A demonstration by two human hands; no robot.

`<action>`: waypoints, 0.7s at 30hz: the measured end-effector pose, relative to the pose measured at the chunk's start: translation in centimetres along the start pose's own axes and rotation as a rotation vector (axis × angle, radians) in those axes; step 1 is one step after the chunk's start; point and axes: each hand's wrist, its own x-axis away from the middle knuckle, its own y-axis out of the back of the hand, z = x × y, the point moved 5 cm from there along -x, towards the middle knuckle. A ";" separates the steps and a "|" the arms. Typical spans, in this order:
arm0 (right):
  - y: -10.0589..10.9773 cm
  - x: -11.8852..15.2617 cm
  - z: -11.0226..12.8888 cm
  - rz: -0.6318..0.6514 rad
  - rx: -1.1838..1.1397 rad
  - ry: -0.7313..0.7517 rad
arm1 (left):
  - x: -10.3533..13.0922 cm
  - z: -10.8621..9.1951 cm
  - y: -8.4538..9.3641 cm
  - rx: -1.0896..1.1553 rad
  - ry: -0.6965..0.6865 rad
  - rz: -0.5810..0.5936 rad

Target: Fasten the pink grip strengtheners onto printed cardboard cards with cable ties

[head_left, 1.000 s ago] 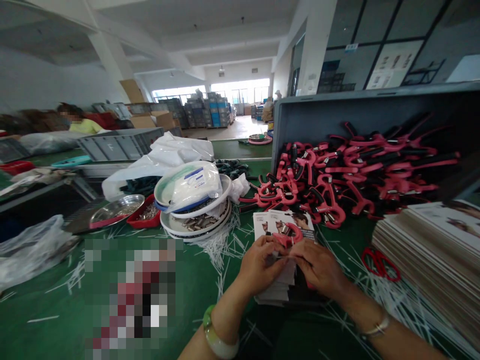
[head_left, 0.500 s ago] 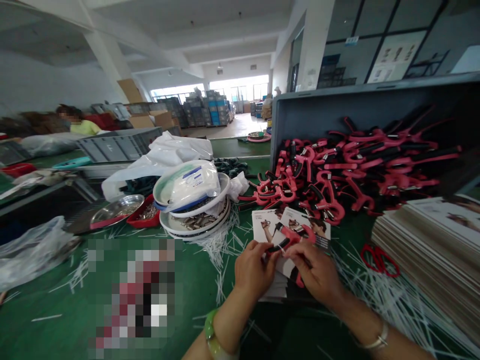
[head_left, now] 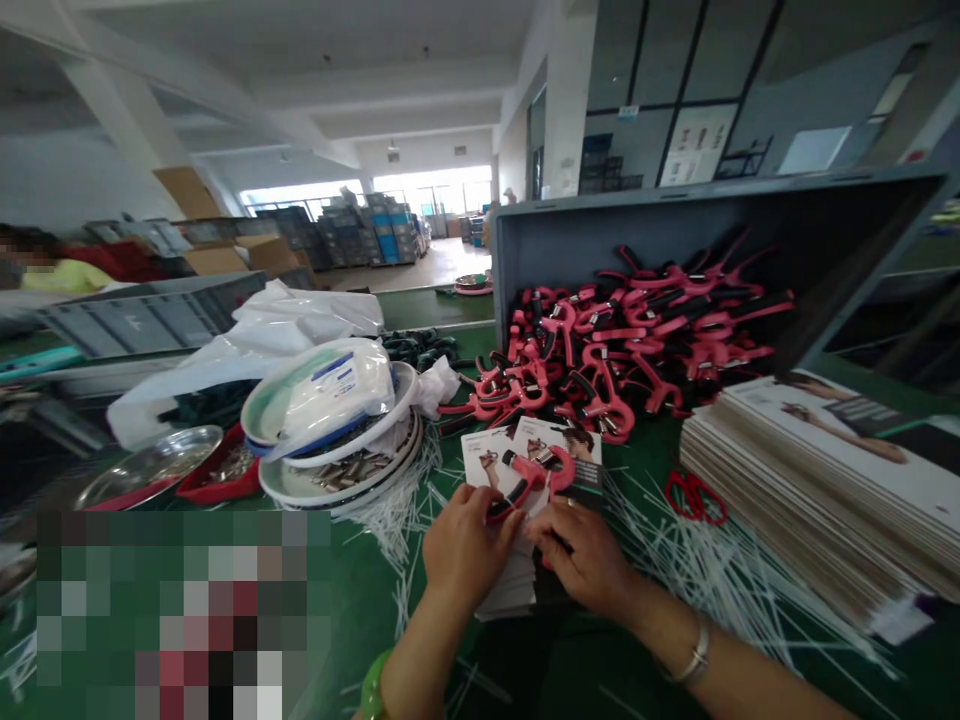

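Note:
A red and black clamp (head_left: pixel 536 470) lies over printed cards (head_left: pixel 486 455) in front of me. My left hand (head_left: pixel 466 545) is closed on the clamp's black handle, thumb and fingers pinched round it. Just right of it, my right hand (head_left: pixel 581 550) is closed in a pinch by the clamp's lower part; what is between its fingertips is too small to make out. The two hands nearly meet. More cards lie stacked beneath the clamp.
A grey crate (head_left: pixel 517 235) on its side spills red clamps (head_left: pixel 600 350). To the right are a thick card stack (head_left: pixel 795 500), red scissors (head_left: pixel 696 497) and loose white ties (head_left: pixel 697 570). Stacked bowls (head_left: pixel 337 480) and a red tray (head_left: pixel 225 470) stand left. A person (head_left: pixel 64 270) is far left.
The view has turned right, so the scene sits further left. My left hand still holds the clamp; my right hand's fingers are drawn together more tightly beside it.

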 end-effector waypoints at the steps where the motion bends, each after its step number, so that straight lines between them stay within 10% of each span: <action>1: 0.0 0.1 0.0 -0.007 -0.001 0.012 | -0.1 -0.1 0.1 -0.025 -0.018 -0.015; 21: 1.1 0.3 0.7 0.078 0.032 -0.177 | 0.8 0.1 -0.9 0.078 -0.085 -0.017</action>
